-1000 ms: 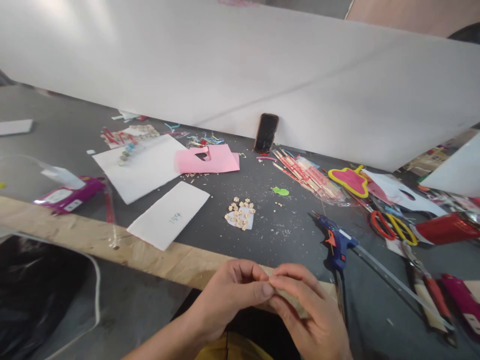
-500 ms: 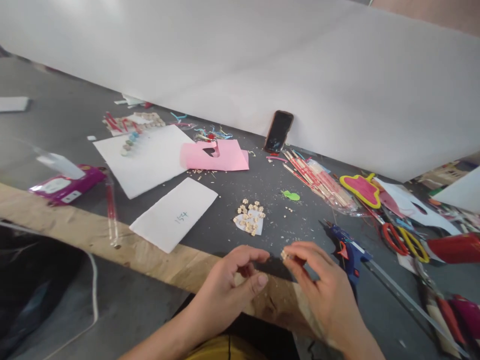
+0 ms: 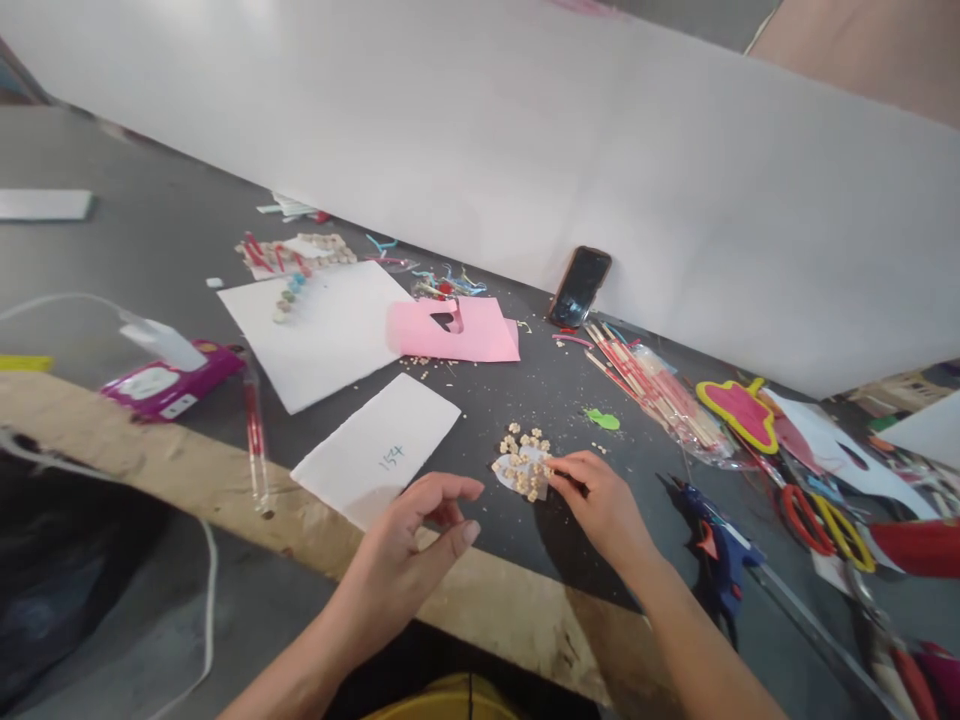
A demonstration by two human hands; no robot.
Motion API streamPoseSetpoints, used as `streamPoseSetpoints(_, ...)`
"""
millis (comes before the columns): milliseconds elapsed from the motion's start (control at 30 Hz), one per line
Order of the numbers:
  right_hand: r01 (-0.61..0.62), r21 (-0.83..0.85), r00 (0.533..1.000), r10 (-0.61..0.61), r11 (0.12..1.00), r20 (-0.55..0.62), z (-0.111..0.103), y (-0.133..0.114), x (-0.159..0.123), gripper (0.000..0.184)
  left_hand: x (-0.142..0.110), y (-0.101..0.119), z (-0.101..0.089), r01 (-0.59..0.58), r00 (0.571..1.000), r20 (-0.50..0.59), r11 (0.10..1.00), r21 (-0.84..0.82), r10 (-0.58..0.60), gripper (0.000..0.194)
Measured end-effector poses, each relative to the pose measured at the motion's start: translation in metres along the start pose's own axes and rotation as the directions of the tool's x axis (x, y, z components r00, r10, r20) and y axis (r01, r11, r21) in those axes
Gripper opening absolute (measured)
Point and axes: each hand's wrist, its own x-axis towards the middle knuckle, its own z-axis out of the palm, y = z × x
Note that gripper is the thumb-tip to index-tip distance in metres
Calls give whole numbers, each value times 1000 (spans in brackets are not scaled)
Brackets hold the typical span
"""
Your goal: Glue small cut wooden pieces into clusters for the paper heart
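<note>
My right hand (image 3: 600,500) reaches forward on the dark table, its fingertips pinched together at the right edge of a small pile of tiny beige flower pieces (image 3: 519,463) lying on a white scrap. What the pinch holds is too small to make out. My left hand (image 3: 409,555) hovers above the wooden table edge (image 3: 480,600), fingers loosely curled and apart, holding nothing. It is close to a white card marked 154 (image 3: 379,450).
A blue glue gun (image 3: 716,550) lies right of my right hand. Farther right are scissors (image 3: 821,510) and a pink-and-yellow foam shape (image 3: 739,410). Beyond lie bagged sticks (image 3: 660,385), a phone (image 3: 579,287) leaning on the white board, pink paper (image 3: 457,330), a white sheet (image 3: 322,325) and a purple packet (image 3: 169,380).
My hands were pressed together near my lap; they have parted. The right hand has moved forward to the pile of flower pieces, and the left has opened and stayed near the edge.
</note>
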Motion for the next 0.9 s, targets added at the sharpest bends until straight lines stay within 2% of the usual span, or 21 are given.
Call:
streamPoseSetpoints(133,-10,-30,1000,10,999,-5,4,3,-1,21,-5,-4,-5,49,998,33,999,-23,-48,22)
streamPoseSetpoints(300,-32,-41,999,31,999,-20,3,3,-4,26,-12,-5,-2,18,999,50,1000,-15,-17,21)
streamPoseSetpoints(567,-44,-7,985,42,999,-170,-24,3,-26,29,-21,-2,13,-10,992,128,1000,-27,13,24)
streamPoseSetpoints(667,-56,3,969,55,998,-239,-36,2,-49,30,-28,0,19,-53,989,136,999,1,53,26)
streamPoseSetpoints(767,-106,-5,944,99,994,-316,-47,4,-85,30,-35,3,19,-132,989,89,978,162,119,30)
streamPoseSetpoints(833,-168,-16,913,150,986,-380,-55,8,-116,31,-39,6,16,-202,979,51,915,349,197,34)
streamPoseSetpoints(900,-240,-27,868,202,970,-454,-64,17,-148,33,-42,8,10,-268,956,45,804,531,289,38)
